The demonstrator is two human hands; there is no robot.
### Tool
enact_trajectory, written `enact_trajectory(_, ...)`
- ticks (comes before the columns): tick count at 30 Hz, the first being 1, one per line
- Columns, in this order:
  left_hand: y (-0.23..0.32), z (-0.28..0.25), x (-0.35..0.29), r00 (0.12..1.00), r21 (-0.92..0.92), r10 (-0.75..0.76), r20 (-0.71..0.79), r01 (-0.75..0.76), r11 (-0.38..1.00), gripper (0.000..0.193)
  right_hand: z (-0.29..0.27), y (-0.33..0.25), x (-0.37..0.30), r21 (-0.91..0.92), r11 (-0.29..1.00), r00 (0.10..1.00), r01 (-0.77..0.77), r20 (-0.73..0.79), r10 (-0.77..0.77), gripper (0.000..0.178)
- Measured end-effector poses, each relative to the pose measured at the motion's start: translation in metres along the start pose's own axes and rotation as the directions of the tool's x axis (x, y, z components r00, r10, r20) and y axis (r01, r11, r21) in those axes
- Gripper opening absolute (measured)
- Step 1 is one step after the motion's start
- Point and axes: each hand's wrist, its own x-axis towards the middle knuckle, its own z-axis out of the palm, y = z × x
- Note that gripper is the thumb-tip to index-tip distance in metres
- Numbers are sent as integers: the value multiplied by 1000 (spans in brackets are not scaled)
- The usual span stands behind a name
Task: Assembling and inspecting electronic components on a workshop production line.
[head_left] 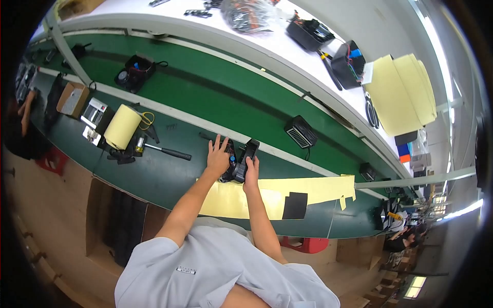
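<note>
My right hand [251, 173] is wrapped round the side of a black plastic housing [250, 150], which stands tilted above the bench. Just left of it lies another black part with a blue piece [232, 158], partly covered by my fingers. My left hand [218, 160] rests against that part, its fingers stretched out and spread. Under my forearms, a long yellow sheet [231, 197] runs along the front of the dark green bench. A black rectangular piece [295, 206] lies on the sheet's right half.
To the left lie a hammer [169, 152], a yellow roll [122, 127], a tape dispenser [94, 114] and a cardboard box [72, 99]. A black grilled unit [301, 132] sits on the green conveyor [205, 87]. The white shelf [267, 38] above holds housings and yellow sheets [400, 95]. Another person's arm [26, 108] is far left.
</note>
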Motion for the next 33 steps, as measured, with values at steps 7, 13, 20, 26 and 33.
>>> enact_trajectory(7, -35, -10, -11, 891, -446, -287, -353, 109, 888, 35, 20, 4, 6, -476, 853, 977, 212, 125, -173, 60)
enact_trajectory(13, -48, -14, -28, 935, -642, -317, -158, 146, 752, 46, 36, 2, -4, -806, 465, 921, 365, 239, -309, 68)
enact_trajectory(20, -52, -16, -26, 930, -675, -332, -158, 143, 723, 47, 59, 7, -25, -937, 117, 881, 330, 261, -395, 74)
enact_trajectory(26, -55, -11, -27, 937, -746, -334, -105, 148, 649, 48, 68, 10, -29, -955, 28, 879, 297, 262, -398, 74)
enact_trajectory(33, -52, -9, -26, 927, -756, -369, -71, 192, 626, 50, 66, 9, -33, -947, 14, 865, 321, 287, -413, 74)
